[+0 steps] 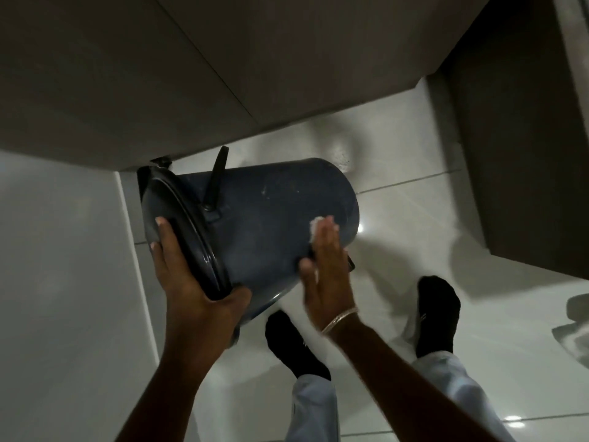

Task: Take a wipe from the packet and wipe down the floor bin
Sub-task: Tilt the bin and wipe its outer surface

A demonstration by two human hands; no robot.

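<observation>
The dark blue floor bin (271, 215) is tipped on its side above the floor, its black lid (178, 224) facing left and its black carry handle (216, 180) sticking up. My left hand (188, 275) grips the lid's rim, fingers over the lid and thumb under the edge. My right hand (325, 266) lies flat against the bin's side near its base, pressing a white wipe (315, 226) to the plastic. Only small bits of the wipe show past my fingers. The wipe packet is not in view.
Grey-brown cabinet fronts (159, 74) rise behind the bin, and a dark panel (526, 154) stands at the right. A pale wall (63, 282) fills the left. My feet in black socks (436, 317) stand on the glossy white floor tiles (414, 218) just below the bin.
</observation>
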